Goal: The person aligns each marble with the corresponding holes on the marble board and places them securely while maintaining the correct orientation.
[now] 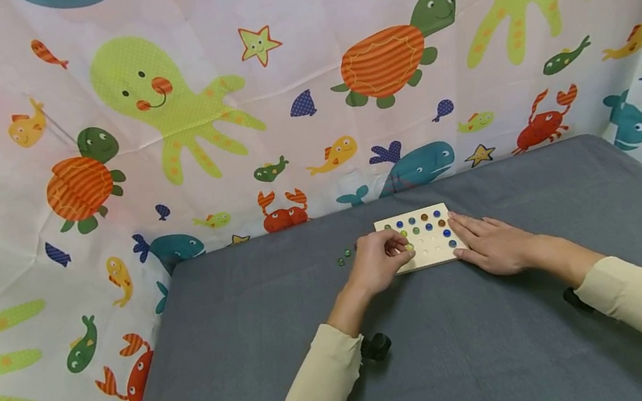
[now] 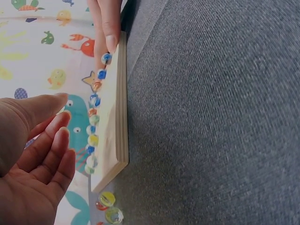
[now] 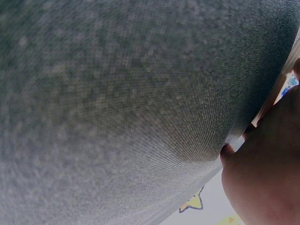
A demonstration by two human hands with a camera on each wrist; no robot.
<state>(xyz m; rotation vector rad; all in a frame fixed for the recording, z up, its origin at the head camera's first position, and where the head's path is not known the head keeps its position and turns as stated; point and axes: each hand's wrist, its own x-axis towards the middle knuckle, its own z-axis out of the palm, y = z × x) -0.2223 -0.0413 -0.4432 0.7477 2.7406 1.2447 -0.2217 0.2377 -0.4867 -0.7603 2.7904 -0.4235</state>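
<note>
A pale wooden board with rows of round hollows lies on the cloth-covered table. Blue, green, yellow and brown glass marbles sit in many of its hollows. My left hand is over the board's left part, its thumb and fingertips pinching a yellowish marble low over the hollows. The left wrist view shows the thumb and index tip of that hand close together, the marble mostly hidden. My right hand rests against the board's right edge, fingers fairly straight and thumb at the near corner.
Several loose marbles lie on the grey cloth left of the board, some partly behind my left hand. A printed curtain with sea animals hangs behind the table. Dark wrist cameras sit at the sleeves.
</note>
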